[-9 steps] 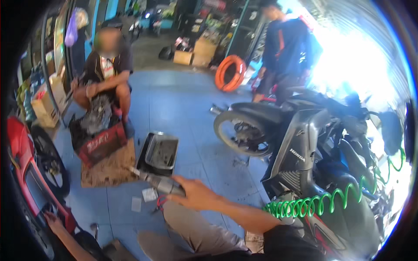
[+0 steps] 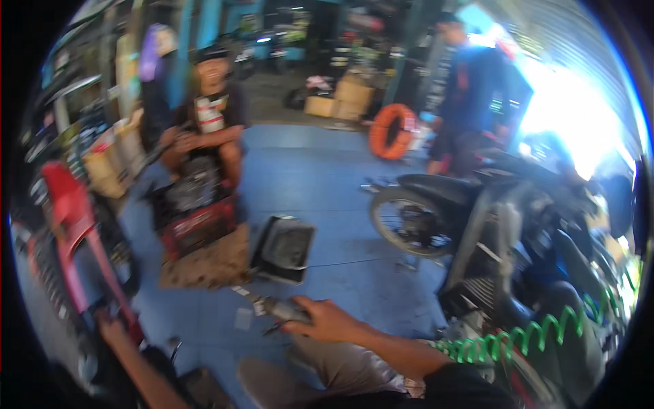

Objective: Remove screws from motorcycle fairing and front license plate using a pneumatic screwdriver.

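Observation:
My right hand (image 2: 327,319) is closed around a grey handheld power tool (image 2: 289,310) with a narrow tip, held in front of my knees over the blue floor. Its tip points left and away from me, toward the cardboard sheet. At the lower left, my left hand (image 2: 112,326) is at the red body panel (image 2: 73,235) of a motorcycle. Motion smears its fingers, so I cannot make out whether they grip the panel. A green coiled hose (image 2: 518,341) runs beside my right forearm; where it ends is hidden.
A person (image 2: 211,129) squats ahead behind an engine (image 2: 194,184) on a red crate (image 2: 201,228), on cardboard (image 2: 211,262). Right of it lies a metal tray (image 2: 289,245). A dark motorcycle (image 2: 477,252) stands right; another person (image 2: 470,102) and orange tires (image 2: 393,133) are behind.
The whole view has shifted, with the scene sliding right and slightly down. My right hand still holds the tool, and my left hand stays by the red panel.

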`<state>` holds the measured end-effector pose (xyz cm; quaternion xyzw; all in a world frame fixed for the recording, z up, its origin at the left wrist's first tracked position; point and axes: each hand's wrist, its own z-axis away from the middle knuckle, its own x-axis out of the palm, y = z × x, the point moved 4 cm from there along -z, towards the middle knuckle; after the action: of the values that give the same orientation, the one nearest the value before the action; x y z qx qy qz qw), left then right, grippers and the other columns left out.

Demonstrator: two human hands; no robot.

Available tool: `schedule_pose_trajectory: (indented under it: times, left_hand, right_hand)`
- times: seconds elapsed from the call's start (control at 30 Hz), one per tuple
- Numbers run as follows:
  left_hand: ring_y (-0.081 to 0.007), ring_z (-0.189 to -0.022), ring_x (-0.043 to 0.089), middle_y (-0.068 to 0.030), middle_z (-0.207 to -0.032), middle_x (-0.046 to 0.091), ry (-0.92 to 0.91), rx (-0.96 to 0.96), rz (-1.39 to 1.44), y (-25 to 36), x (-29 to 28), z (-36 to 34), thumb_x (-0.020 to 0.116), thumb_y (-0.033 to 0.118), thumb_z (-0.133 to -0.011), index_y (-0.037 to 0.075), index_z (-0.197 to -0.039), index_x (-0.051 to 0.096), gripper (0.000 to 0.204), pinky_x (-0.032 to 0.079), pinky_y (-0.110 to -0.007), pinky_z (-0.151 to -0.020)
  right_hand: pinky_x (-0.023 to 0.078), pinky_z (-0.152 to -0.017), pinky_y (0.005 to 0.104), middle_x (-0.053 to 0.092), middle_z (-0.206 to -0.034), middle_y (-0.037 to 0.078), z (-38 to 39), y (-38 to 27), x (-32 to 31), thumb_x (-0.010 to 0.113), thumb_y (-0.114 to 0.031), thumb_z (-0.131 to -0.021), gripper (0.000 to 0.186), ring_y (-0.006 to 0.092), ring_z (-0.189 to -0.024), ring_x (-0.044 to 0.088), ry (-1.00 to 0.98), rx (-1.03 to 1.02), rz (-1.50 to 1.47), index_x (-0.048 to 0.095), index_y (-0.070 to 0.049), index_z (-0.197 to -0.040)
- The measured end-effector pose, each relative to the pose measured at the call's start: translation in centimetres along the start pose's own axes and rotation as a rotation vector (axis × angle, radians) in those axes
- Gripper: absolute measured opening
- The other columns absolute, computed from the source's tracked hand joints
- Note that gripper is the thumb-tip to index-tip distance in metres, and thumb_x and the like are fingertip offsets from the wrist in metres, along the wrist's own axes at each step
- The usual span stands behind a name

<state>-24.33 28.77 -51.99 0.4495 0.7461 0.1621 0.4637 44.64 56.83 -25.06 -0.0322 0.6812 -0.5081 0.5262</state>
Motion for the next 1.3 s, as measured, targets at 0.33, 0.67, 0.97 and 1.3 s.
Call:
schedule_pose_trajectory:
  times: [0.33,0.67,0.97,1.3]
  left_hand:
    - [-0.0129,-0.077,0.068,-0.0072,-0.091,0.071,0.519,-1.05,1.697,9.9,-3.4,2.1,0.068,0.021,-0.096,0.001,-0.105,0.067,0.022,0.056,-0.02,-0.059]
    - [-0.0154,-0.079,0.07,-0.0073,-0.091,0.071,0.567,-1.026,1.717,7.9,-3.8,1.7,0.068,0.017,-0.096,0.002,-0.103,0.067,0.017,0.06,-0.021,-0.063]
    - [-0.0149,-0.08,0.07,-0.0073,-0.092,0.072,0.577,-1.153,1.719,10.4,-5.1,2.3,0.07,0.019,-0.094,0.002,-0.103,0.068,0.02,0.06,-0.022,-0.064]
    - [-0.0154,-0.078,0.07,-0.0076,-0.092,0.073,0.486,-1.116,1.675,10.0,-5.4,2.2,0.072,0.017,-0.092,0.001,-0.099,0.069,0.017,0.06,-0.023,-0.065]
  right_hand:
    - [0.053,-0.088,0.0462,0.067,-0.108,0.03,-0.2,-2.1,4.3,0.07,-0.05,-0.088,0.072,0.0441,-0.101,0.067,-0.148,0.011,0.032,0.05,-0.001,-0.137]
    - [0.052,-0.09,0.0463,0.067,-0.111,0.031,-0.5,-2.7,5.0,0.069,-0.049,-0.088,0.074,0.0449,-0.104,0.066,-0.164,-0.038,0.077,0.049,0.0,-0.139]
    - [0.053,-0.086,0.0454,0.068,-0.107,0.029,-1.2,-0.8,5.8,0.072,-0.048,-0.086,0.071,0.0426,-0.101,0.067,-0.173,0.024,0.029,0.053,-0.002,-0.135]
    - [0.053,-0.064,0.0356,0.07,-0.087,0.017,-2.2,1.5,6.2,0.075,-0.043,-0.086,0.063,0.0233,-0.065,0.068,-0.196,0.021,-0.2,0.057,-0.001,-0.13]
